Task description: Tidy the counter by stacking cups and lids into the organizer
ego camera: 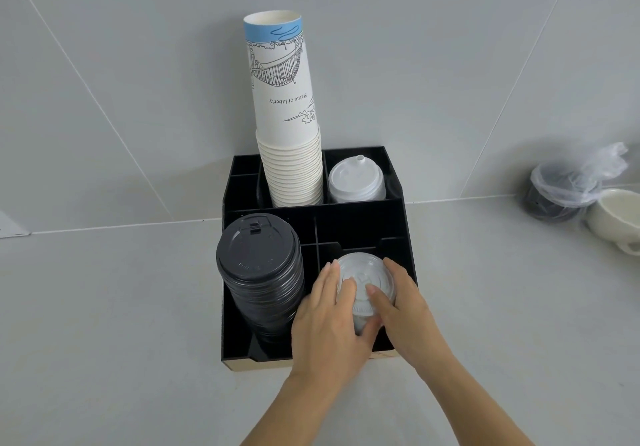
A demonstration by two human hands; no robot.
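A stack of clear plastic lids [363, 286], round and slightly domed with a raised ring on top, sits in the front right compartment of a black divided organizer [401, 217]. Both hands hold this stack. The left hand [329, 321] wraps its left side, fingers curled over the top lid and thumb pressed low against the stack. The right hand [401, 307] cups the right side, fingers spread across the top and edge.

In the front left compartment, just beside the left hand, leans a tall stack of black sip lids [259, 272], tilted toward the organizer's back. In the back row, the middle compartment holds a tall stack of white paper cups [287, 127], stacked upside down, the top one printed with a line drawing of a bridge, a blue band and the words "Statue of Liberty". The back right compartment holds white spouted lids [356, 182]. The back left compartments look dark; their contents cannot be made out.

The organizer stands on a pale grey counter [104, 307], against the tiled wall. Near the counter's right edge lie dark lids in a clear plastic bag [561, 189], touching a cream cup [616, 217].
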